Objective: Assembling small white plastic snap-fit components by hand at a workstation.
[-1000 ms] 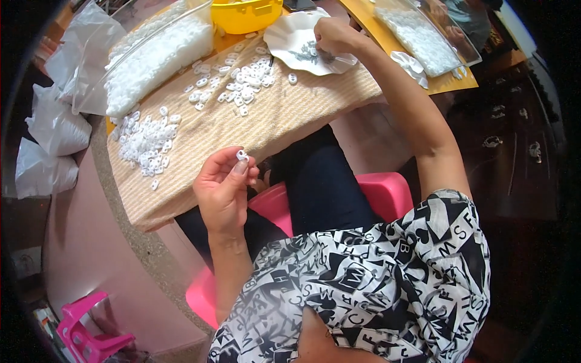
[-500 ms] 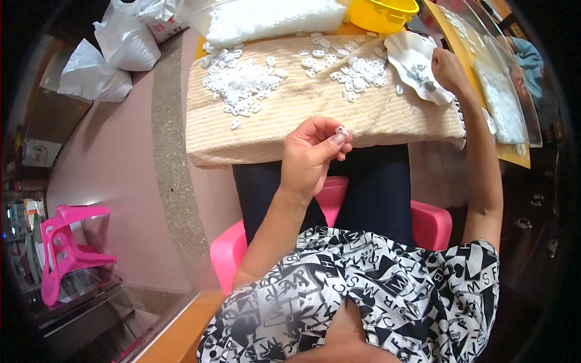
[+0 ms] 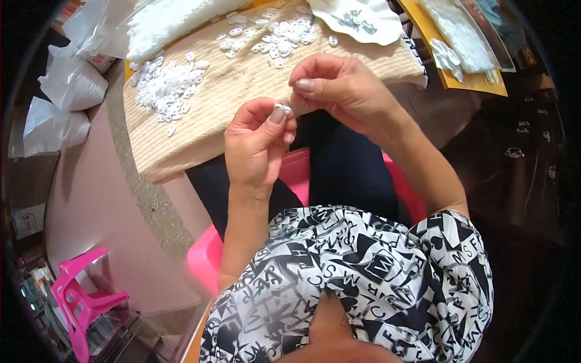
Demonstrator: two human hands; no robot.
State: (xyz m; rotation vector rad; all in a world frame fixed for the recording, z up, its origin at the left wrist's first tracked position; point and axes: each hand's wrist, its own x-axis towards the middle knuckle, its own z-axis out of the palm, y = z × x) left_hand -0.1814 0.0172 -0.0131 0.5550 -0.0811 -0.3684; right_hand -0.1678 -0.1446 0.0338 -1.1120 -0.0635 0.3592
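Observation:
My left hand [image 3: 253, 148] pinches a small white plastic piece [image 3: 282, 107] between thumb and fingertips, just off the table's near edge. Close beside it on the right, my right hand [image 3: 351, 91] has its thumb and forefinger pressed together; whatever is between them is too small to make out. Beyond the hands lie loose white plastic pieces of the same kind, a larger pile [image 3: 166, 89] at the left and a smaller pile [image 3: 285, 37] further back. A white wavy-edged dish [image 3: 384, 33] at the far right holds small dark grey bits [image 3: 358, 23].
A striped cream cloth [image 3: 212, 100] covers the table. A clear bag of white pieces [image 3: 175, 24] lies along its back edge. White sacks [image 3: 72, 75] and a pink stool [image 3: 85, 302] stand at left. Another filled bag [image 3: 460, 39] rests on a yellow board [image 3: 481, 86] at right.
My right hand has come from the dish to beside my left hand, which still holds the white plastic piece. The whole view has turned and shifted, so the table appears further left.

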